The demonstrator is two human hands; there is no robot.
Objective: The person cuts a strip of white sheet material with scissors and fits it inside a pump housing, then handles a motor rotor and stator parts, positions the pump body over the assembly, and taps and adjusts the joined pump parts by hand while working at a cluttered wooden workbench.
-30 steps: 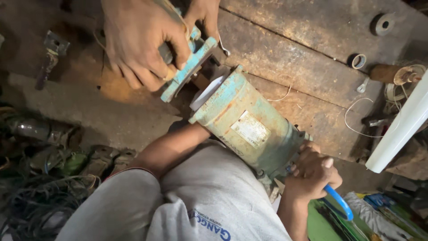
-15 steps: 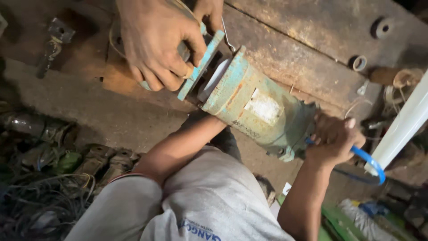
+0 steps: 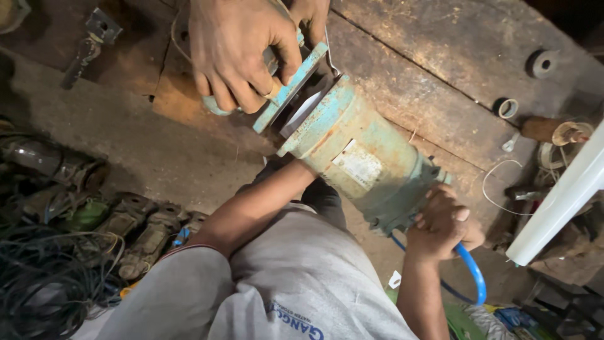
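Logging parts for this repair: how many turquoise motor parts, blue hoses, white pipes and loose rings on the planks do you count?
Turquoise motor parts: 2, the motor body and the end cover in the grip of the right hand
Blue hose: 1
White pipe: 1
Loose rings: 2, a dark ring and a white ring
Total: 6

We see the motor housing [image 3: 371,170] as cast metal, matt turquoise paint chipped and rust-stained. The end cover [image 3: 290,88] has the same worn painted metal. The table [image 3: 440,82] is rough, grimy wood planks. The hose [image 3: 472,274] is smooth glossy blue plastic, the pipe [image 3: 560,201] smooth white plastic, the shirt [image 3: 302,283] grey cloth.
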